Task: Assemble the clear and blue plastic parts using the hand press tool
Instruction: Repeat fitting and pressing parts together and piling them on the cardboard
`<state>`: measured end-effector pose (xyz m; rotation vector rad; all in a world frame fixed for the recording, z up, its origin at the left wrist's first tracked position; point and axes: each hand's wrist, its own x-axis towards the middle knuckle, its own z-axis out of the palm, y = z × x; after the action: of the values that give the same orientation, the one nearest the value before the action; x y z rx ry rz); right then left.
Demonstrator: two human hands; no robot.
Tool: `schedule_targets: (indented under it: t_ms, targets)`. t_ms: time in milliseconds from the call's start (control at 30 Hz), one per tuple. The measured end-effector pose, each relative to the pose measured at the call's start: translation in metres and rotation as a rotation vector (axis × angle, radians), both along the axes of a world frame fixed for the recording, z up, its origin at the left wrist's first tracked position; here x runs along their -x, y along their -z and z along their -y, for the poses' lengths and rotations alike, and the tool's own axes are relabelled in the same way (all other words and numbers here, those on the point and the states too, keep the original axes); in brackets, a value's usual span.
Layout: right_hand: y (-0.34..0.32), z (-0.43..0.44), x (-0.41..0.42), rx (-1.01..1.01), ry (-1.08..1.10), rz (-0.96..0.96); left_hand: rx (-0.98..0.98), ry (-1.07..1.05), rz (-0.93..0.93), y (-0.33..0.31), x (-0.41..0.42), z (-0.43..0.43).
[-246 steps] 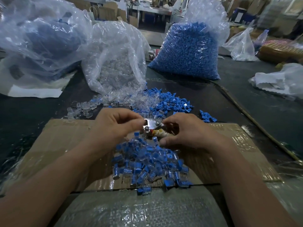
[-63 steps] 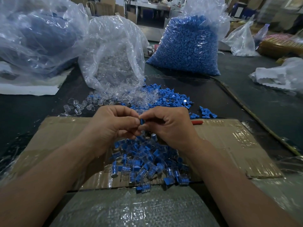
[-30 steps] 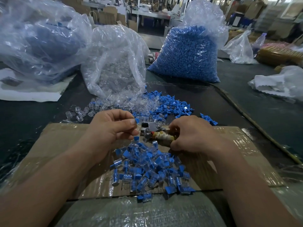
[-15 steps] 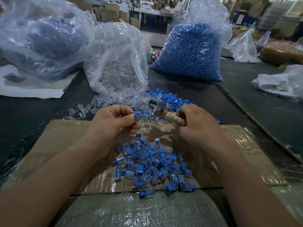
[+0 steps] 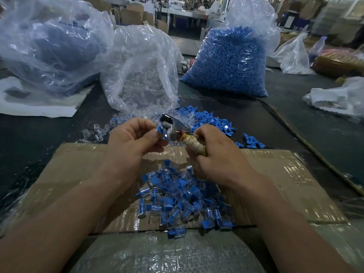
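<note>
My left hand (image 5: 131, 140) pinches a small blue and clear part (image 5: 160, 132) between thumb and fingers, right at the metal jaws of the hand press tool (image 5: 173, 127). My right hand (image 5: 214, 154) grips the tool's cloth-wrapped handle (image 5: 194, 143). Both hands hover above a pile of joined blue and clear pieces (image 5: 181, 200) on the cardboard sheet (image 5: 69, 174). Loose blue parts (image 5: 212, 123) and loose clear parts (image 5: 96, 131) lie on the dark table beyond.
A plastic bag of clear parts (image 5: 141, 75) stands behind my hands, a bag of blue parts (image 5: 228, 62) to its right. Another large bag (image 5: 49, 42) sits far left. White bags (image 5: 338, 99) lie at the right. Plastic wrap (image 5: 167, 253) covers the near edge.
My right hand picked the press tool up from the cardboard and brought it to the part in my left hand. Half a second ago the tool and the part were apart; now they meet.
</note>
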<state>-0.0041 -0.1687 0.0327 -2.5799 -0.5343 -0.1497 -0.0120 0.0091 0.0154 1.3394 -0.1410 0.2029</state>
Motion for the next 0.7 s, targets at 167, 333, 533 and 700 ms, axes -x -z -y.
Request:
schedule_targets:
  t_ms: [167,333,533,700]
  targets:
    - [-0.0007,-0.0001,-0.0005,-0.006,-0.008,-0.022,-0.021,-0.014,0.026,0.0029,-0.0013,-0.0007]
    - [0.0001,-0.0001,0.0001,0.021,-0.027,-0.03,-0.015,-0.028,0.038,0.0049,-0.0028,-0.0012]
    - [-0.0017,-0.0005,0.0012,0.061,-0.032,-0.03,-0.041,-0.031,0.045,0.0058,-0.0024,-0.0012]
    - [-0.0022,-0.0036,0.0019,0.138,-0.03,0.003,-0.09,-0.068,0.051,0.0053,-0.0005,0.0012]
